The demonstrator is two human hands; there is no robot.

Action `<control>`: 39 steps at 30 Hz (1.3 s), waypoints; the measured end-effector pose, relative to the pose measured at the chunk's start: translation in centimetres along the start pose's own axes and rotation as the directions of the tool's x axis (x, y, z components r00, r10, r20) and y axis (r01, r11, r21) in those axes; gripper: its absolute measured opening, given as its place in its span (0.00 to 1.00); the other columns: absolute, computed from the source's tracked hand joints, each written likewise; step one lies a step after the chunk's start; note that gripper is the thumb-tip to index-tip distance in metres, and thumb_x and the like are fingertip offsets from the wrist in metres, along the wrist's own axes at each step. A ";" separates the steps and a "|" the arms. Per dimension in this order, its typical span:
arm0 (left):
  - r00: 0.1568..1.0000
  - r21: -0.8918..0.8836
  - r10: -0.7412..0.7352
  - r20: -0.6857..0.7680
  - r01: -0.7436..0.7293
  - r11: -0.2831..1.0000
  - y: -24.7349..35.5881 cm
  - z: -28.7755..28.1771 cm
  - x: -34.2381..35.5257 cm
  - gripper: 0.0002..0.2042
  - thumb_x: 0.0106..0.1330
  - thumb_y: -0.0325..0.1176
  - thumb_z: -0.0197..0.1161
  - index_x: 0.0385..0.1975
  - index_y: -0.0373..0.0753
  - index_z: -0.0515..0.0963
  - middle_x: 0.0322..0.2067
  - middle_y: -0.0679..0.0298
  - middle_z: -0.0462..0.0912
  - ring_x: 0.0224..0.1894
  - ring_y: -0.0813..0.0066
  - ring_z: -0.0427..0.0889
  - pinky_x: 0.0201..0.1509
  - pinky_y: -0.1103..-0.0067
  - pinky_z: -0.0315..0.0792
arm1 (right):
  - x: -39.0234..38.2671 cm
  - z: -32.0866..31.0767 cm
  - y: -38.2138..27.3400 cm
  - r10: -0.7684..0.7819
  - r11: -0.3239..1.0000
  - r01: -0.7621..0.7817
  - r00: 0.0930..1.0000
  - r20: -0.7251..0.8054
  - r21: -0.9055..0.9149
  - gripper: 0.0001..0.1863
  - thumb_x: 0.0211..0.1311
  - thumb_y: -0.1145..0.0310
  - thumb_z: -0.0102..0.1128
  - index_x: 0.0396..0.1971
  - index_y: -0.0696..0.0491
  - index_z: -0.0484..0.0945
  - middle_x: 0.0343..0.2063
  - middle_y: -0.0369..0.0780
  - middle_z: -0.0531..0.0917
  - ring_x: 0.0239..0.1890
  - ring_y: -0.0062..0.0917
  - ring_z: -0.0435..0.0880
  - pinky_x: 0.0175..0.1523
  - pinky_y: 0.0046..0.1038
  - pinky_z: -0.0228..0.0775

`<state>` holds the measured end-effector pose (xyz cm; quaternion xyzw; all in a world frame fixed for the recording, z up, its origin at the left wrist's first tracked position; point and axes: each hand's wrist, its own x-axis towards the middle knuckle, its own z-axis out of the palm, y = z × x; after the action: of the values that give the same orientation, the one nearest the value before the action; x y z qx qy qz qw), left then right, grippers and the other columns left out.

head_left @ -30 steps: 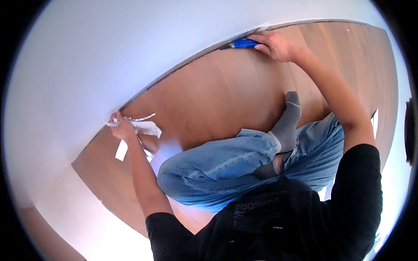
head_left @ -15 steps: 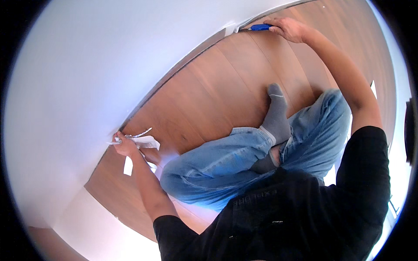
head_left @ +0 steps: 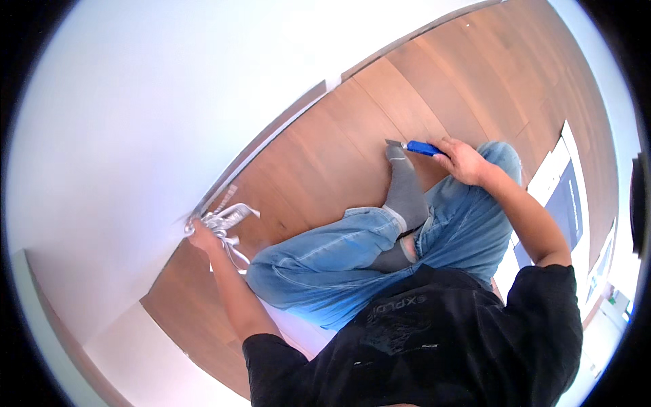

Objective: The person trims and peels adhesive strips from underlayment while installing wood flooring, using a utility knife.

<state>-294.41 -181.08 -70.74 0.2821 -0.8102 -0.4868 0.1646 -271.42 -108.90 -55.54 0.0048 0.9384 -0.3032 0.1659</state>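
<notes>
The right hand [head_left: 463,161] grips the scraper [head_left: 422,148], its blade [head_left: 393,143] by the sock [head_left: 409,186]; best angled away. The left hand [head_left: 203,235] clutches crumpled strips [head_left: 230,216] at the floor's [head_left: 305,163] wall-side edge; bunching them tightly should tame loose ends.

Your right hand [head_left: 464,161] grips a blue-handled blade [head_left: 422,148] near your gray sock [head_left: 407,191]. Your left hand [head_left: 203,236] clutches white strips [head_left: 232,216] beside the wall [head_left: 149,136].
</notes>
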 end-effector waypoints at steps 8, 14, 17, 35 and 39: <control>0.820 -0.254 -0.145 -0.554 -0.001 0.967 8.7 -17.3 -8.4 0.18 0.76 0.38 0.57 0.53 0.30 0.81 0.49 0.51 0.84 0.49 0.58 0.84 0.50 0.61 0.83 | 2.3 -6.1 5.7 0.076 0.996 -0.083 0.982 -0.171 -0.035 0.22 0.73 0.58 0.58 0.59 0.55 0.75 0.46 0.52 0.83 0.52 0.50 0.80 0.58 0.45 0.73; 0.907 0.344 0.193 0.375 -0.330 0.879 24.0 -0.8 -21.8 0.17 0.71 0.42 0.68 0.47 0.33 0.83 0.39 0.59 0.87 0.37 0.69 0.83 0.42 0.69 0.79 | 16.8 -5.6 9.3 -0.175 0.974 0.161 0.981 -0.079 -0.157 0.21 0.71 0.55 0.60 0.57 0.50 0.80 0.47 0.50 0.84 0.54 0.48 0.81 0.61 0.45 0.73; 0.592 0.368 0.263 0.762 -0.729 0.577 28.3 12.4 -28.0 0.19 0.66 0.51 0.70 0.43 0.41 0.87 0.37 0.49 0.89 0.42 0.47 0.87 0.47 0.61 0.79 | 21.8 -4.2 8.9 -0.174 0.972 0.169 0.985 -0.017 -0.160 0.21 0.70 0.55 0.62 0.58 0.47 0.81 0.50 0.49 0.83 0.56 0.47 0.81 0.64 0.44 0.72; 0.867 0.372 0.193 0.459 -0.385 0.845 24.1 41.2 -32.5 0.27 0.68 0.56 0.66 0.41 0.31 0.87 0.38 0.45 0.89 0.43 0.47 0.87 0.50 0.60 0.76 | 28.6 -4.4 13.4 -0.269 0.960 0.270 0.963 0.023 -0.074 0.23 0.68 0.52 0.62 0.56 0.50 0.82 0.49 0.51 0.83 0.55 0.48 0.81 0.64 0.46 0.72; 0.881 0.390 0.241 0.408 -0.406 0.826 23.8 41.7 -32.4 0.23 0.68 0.51 0.69 0.39 0.32 0.87 0.34 0.49 0.89 0.37 0.51 0.87 0.44 0.61 0.77 | 28.0 -8.8 18.7 -0.238 0.971 0.238 0.971 -0.024 0.000 0.18 0.68 0.59 0.64 0.54 0.50 0.83 0.45 0.52 0.83 0.53 0.48 0.81 0.60 0.45 0.72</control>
<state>-298.55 -123.32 -69.15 0.0807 -0.9549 -0.2841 0.0308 -298.59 -91.17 -68.26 -0.1037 0.9337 -0.3222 0.1172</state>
